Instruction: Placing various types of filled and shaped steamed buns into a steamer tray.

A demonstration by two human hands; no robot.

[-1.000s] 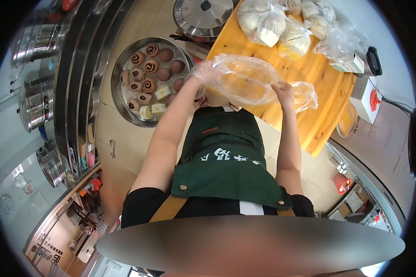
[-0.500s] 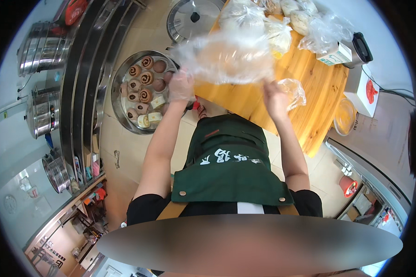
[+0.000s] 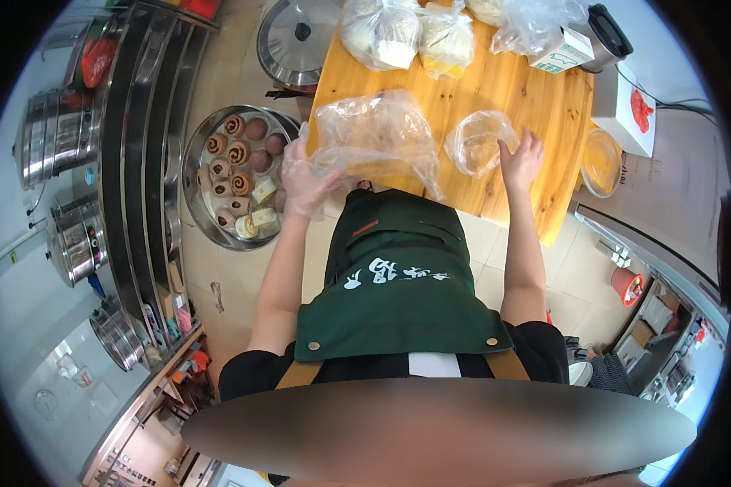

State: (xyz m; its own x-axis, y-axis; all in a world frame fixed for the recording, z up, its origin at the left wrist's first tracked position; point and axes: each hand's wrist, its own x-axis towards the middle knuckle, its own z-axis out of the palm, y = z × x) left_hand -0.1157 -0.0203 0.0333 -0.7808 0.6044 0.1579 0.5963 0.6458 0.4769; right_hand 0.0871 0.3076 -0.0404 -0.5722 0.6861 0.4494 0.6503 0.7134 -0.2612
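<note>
Two hands working: left hand clamped on plastic bag overhanging desk near edge; right hand spread, touching smaller bag. Bag risks sliding off.

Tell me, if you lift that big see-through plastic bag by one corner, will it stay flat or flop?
Probably flop: the clear plastic bag already lies crumpled and wrinkled where the gloved left hand grips it. It likely weighs very little, since it looks thin and empty. On the smooth wooden table, it would probably slide easily.

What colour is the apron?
Dark green apron with tan straps and white lettering on the chest; head view shows it clearly.
</note>
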